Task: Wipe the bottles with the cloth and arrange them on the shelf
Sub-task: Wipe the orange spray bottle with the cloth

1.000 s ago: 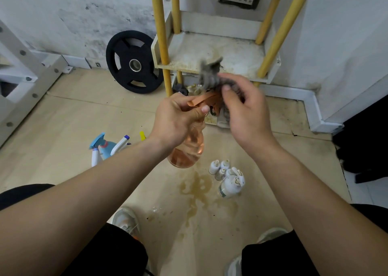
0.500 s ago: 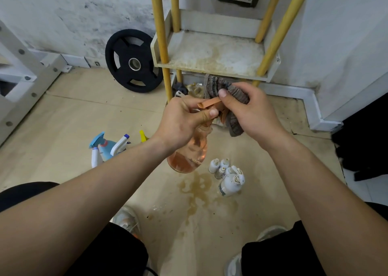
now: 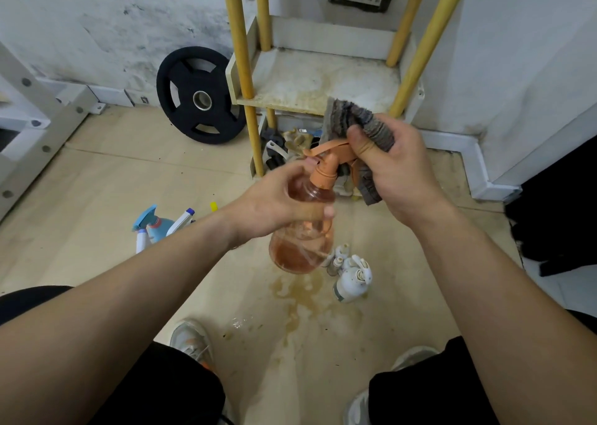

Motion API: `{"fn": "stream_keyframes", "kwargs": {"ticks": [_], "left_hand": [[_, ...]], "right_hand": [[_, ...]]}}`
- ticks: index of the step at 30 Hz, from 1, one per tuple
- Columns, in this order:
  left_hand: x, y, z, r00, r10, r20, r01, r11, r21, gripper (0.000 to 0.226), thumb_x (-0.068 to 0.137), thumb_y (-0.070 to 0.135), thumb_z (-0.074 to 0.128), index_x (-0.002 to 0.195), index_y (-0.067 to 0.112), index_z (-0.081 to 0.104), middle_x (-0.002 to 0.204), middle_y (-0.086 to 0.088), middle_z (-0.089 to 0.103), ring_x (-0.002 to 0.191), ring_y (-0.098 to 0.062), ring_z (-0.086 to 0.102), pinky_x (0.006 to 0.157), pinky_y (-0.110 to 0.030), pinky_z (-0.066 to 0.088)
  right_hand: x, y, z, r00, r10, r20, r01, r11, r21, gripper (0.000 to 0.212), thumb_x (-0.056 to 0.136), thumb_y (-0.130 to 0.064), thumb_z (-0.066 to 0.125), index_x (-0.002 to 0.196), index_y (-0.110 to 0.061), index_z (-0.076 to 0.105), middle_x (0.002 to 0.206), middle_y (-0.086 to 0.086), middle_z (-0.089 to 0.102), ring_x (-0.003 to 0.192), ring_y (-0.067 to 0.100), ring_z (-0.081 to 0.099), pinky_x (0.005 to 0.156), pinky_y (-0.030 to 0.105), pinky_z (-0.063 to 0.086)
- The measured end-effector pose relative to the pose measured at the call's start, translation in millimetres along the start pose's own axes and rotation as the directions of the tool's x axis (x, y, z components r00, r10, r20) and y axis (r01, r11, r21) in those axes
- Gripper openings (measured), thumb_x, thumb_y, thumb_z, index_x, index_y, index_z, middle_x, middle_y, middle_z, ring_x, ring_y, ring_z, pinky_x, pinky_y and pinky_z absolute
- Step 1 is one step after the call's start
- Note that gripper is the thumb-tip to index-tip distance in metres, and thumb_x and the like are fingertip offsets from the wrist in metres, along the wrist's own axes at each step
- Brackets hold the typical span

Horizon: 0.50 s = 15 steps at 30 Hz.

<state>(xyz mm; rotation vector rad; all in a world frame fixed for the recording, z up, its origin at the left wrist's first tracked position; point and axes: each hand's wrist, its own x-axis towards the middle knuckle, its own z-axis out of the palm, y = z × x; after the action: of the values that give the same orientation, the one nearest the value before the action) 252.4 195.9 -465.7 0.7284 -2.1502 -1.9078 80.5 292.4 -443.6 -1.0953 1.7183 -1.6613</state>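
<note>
My left hand grips the shoulder of an orange see-through spray bottle, held in the air with its orange nozzle up. My right hand holds a grey striped cloth and pinches it around the orange trigger head. Behind stands the shelf, a stained white board on yellow poles. On the floor lie several small white bottles below the held bottle, and blue and white spray bottles to the left.
A black weight plate leans on the wall left of the shelf. Clutter sits under the shelf board. A brown wet stain spreads on the floor. A white metal frame is at far left. My shoes are below.
My left hand slid down from the trigger head to the bottle's shoulder. My right hand with the cloth shifted right and now wraps the trigger.
</note>
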Motion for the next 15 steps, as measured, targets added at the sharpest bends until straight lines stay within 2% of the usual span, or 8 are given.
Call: {"fn": "stream_keyframes", "kwargs": {"ticks": [2,5,7,9,12,15], "left_hand": [[0,-3,-1,0.997,0.003,0.073,-0.007,0.999,0.050,0.045,0.079,0.020,0.081,0.119,0.009,0.063,0.116,-0.009,0.073,0.108,-0.022,0.070,0.095,-0.030,0.055],[0,0,-3,0.999,0.029,0.046,-0.032,0.997,0.071,0.041,0.078,0.026,0.082,0.114,0.014,0.069,0.111,-0.014,0.073,0.103,-0.027,0.070,0.096,-0.041,0.055],[-1,2,-3,0.998,0.054,0.011,-0.055,0.990,0.127,0.034,0.079,0.022,0.084,0.110,0.013,0.071,0.101,-0.010,0.074,0.092,-0.015,0.070,0.090,-0.033,0.055],[-1,3,-1,0.997,0.073,-0.034,-0.066,0.982,0.175,0.031,0.080,0.014,0.084,0.108,0.011,0.071,0.093,-0.002,0.074,0.083,-0.003,0.066,0.079,-0.014,0.051],[0,3,3,0.989,0.100,-0.108,-0.067,0.958,0.280,0.031,0.078,0.013,0.086,0.107,0.011,0.073,0.091,-0.006,0.076,0.074,0.002,0.061,0.070,-0.006,0.044],[3,3,4,0.983,0.102,-0.150,-0.041,0.930,0.365,0.024,0.078,0.020,0.086,0.098,0.018,0.072,0.074,0.007,0.067,0.063,0.003,0.054,0.063,-0.008,0.040]], "right_hand": [[1,-2,-3,1.000,0.015,0.013,-0.016,0.997,0.070,0.013,0.095,-0.027,0.067,0.092,-0.014,0.068,0.081,0.004,0.065,0.077,0.018,0.060,0.072,0.039,0.051],[4,-1,-7,0.999,0.029,0.023,-0.032,0.992,0.121,0.026,0.095,-0.030,0.067,0.094,-0.003,0.067,0.087,0.011,0.065,0.083,0.023,0.060,0.079,0.040,0.050],[5,0,-7,1.000,0.022,0.007,-0.022,0.997,0.078,0.040,0.096,-0.030,0.065,0.098,0.010,0.061,0.087,0.016,0.060,0.081,0.025,0.057,0.076,0.039,0.047],[4,0,-6,1.000,0.004,-0.030,-0.005,0.999,-0.046,0.039,0.098,-0.029,0.063,0.091,0.009,0.060,0.079,0.014,0.055,0.073,0.021,0.053,0.068,0.033,0.044],[0,-2,-1,0.994,-0.088,-0.065,0.066,0.956,-0.286,0.027,0.099,-0.030,0.064,0.083,-0.009,0.066,0.070,-0.001,0.057,0.063,0.009,0.053,0.060,0.027,0.043],[-4,-4,7,0.951,-0.299,-0.081,0.208,0.811,-0.547,0.023,0.096,-0.036,0.063,0.096,-0.017,0.076,0.087,-0.008,0.070,0.086,0.019,0.062,0.077,0.037,0.049]]}}
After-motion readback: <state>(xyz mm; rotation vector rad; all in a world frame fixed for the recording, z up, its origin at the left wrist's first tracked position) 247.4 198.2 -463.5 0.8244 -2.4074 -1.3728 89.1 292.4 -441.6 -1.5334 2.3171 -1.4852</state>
